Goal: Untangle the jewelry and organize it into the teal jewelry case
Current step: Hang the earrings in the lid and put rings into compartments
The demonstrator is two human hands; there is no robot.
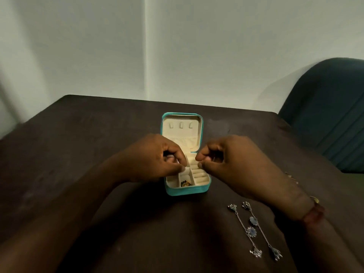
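The teal jewelry case (187, 191) lies open at the middle of the dark table, its cream lid (182, 125) tipped back and showing three small hooks. A small gold and dark piece (186, 183) sits in the front middle compartment. My left hand (155, 158) hovers over the case's left side with thumb and fingers pinched together. My right hand (232, 160) is curled in a pinch over the ring rolls on the right side. I see nothing between either hand's fingertips. Two long silver chain pieces with blue flowers (254, 229) lie side by side at the front right.
The dark brown table (78, 144) ends at a white wall behind. A dark teal chair (331, 107) stands at the table's right. Small gold bits (291, 177) peek out beyond my right wrist, which wears a red thread band (315, 213).
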